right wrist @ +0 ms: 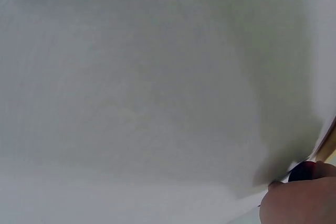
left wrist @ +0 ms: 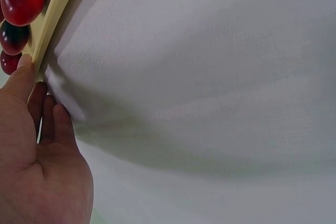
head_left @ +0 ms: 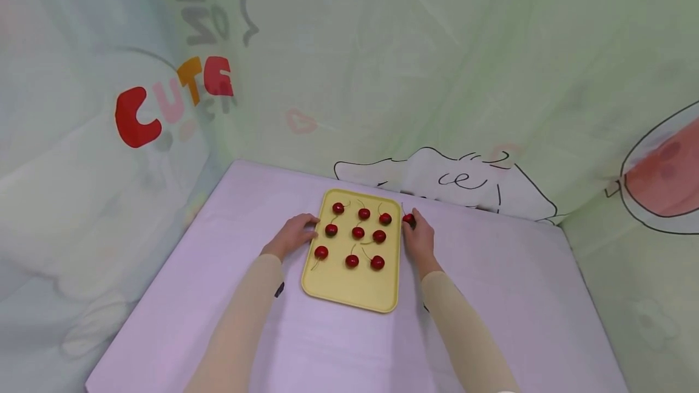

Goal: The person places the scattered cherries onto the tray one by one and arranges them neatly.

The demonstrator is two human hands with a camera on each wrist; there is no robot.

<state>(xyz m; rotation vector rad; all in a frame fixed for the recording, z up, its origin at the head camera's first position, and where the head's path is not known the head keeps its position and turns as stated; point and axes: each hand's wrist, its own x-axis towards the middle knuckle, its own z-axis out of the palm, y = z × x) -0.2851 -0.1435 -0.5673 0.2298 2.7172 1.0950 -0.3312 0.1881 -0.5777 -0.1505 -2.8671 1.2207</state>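
A yellow tray (head_left: pixel 349 291) lies on the table, bearing several dark red cherries (head_left: pixel 357 233) with thin stems, spread in three rough rows. At its left edge is my left hand (head_left: pixel 297 234). The left wrist view shows that hand (left wrist: pixel 47 166) with the thumb on the tray's rim (left wrist: pixel 55 17) and the other fingers bent outside it, gripping the edge. Just beyond the right rim, my right hand (head_left: pixel 419 236) holds a single cherry (head_left: pixel 409 219), its stem pointing up. In the right wrist view, fingers partly hide this dark cherry (right wrist: pixel 302 171).
A pale lilac cloth covers the table (head_left: pixel 508 308). Hanging printed fabric (head_left: pixel 437 77) closes off the back and both sides, with coloured letters (head_left: pixel 138 117) at the left. The tray's front strip holds no cherries.
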